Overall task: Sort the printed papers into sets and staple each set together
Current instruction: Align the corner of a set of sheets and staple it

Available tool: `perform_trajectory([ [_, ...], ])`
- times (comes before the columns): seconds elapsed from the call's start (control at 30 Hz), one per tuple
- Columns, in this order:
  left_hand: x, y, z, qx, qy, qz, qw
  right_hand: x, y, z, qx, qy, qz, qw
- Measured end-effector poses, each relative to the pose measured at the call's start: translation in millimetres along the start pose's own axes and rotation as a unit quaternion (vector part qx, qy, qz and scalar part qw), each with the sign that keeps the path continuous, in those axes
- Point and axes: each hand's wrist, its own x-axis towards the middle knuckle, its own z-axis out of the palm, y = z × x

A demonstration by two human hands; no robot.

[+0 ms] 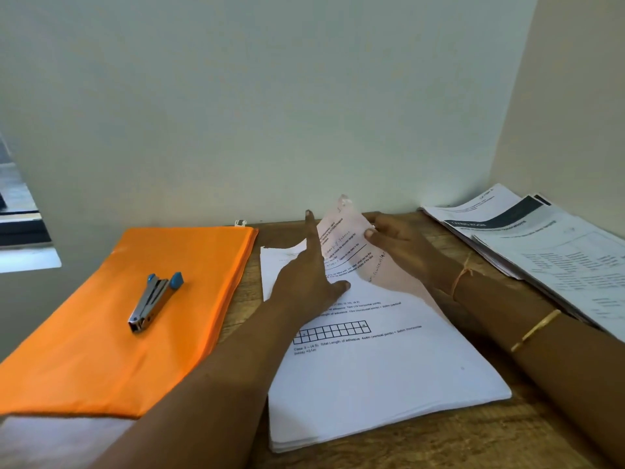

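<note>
Stack [372, 374] under two hands.
Left hand [309, 286] presses it, fingers straight; right hand [400, 243] pinches a sheet [348, 238] above it.

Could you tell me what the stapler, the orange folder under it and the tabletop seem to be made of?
Stapler: shiny metal body, likely steel, with blue plastic-looking caps.
Orange folder: matte, softly creased, probably fabric or flexible plastic.
Tabletop: brown with visible grain, apparently wood or veneer.

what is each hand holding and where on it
The right hand pinches the lifted top sheet by its raised far edge. The left hand holds nothing; its straight fingers rest on the paper stack.
</note>
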Motion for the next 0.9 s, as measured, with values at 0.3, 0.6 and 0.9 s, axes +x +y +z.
perform_trajectory([
  [0.3, -8, 12, 2, 0.204, -0.099, 0.054, 0.972, 7, 24, -8, -0.169, 0.083, 0.067, 0.980],
  [0.6, -6, 10, 3, 0.209, -0.108, 0.034, 0.971, 9, 34, -3, -0.423, -0.039, 0.044, 0.904],
  [0.9, -3, 1, 2, 0.044, -0.020, -0.022, 0.999, -4, -3, -4, -0.310, -0.040, -0.103, 0.944],
])
